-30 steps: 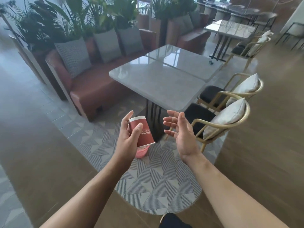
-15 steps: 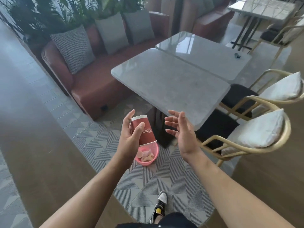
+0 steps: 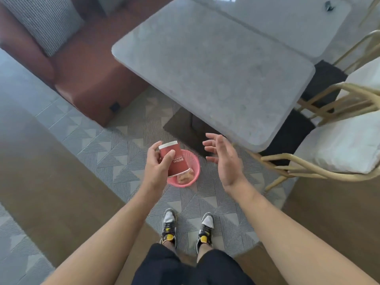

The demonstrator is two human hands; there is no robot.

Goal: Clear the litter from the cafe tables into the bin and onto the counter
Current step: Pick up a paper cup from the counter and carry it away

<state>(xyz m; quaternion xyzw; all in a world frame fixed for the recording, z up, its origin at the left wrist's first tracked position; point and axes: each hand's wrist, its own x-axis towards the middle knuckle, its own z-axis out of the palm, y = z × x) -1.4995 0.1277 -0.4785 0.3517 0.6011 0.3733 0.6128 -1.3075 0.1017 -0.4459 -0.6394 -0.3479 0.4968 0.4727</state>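
My left hand (image 3: 157, 167) grips a red paper cup (image 3: 174, 159) with white print, held upside down so its base faces up. The cup hangs directly above a small pink mesh bin (image 3: 194, 169) that stands on the patterned carpet near the table's foot. Crumpled paper lies inside the bin. My right hand (image 3: 224, 161) hovers to the right of the bin with fingers spread and nothing in it.
A grey stone table (image 3: 213, 64) fills the upper middle, with a small dark object (image 3: 328, 6) on the far one. A brown sofa (image 3: 82, 75) with a cushion stands at left. Gold-framed chairs (image 3: 329, 159) with white cushions stand at right. My feet (image 3: 187, 229) are just behind the bin.
The view has tilted down and moved closer, so the bin and my feet are now in full view. The cup stays in my left hand above the bin.
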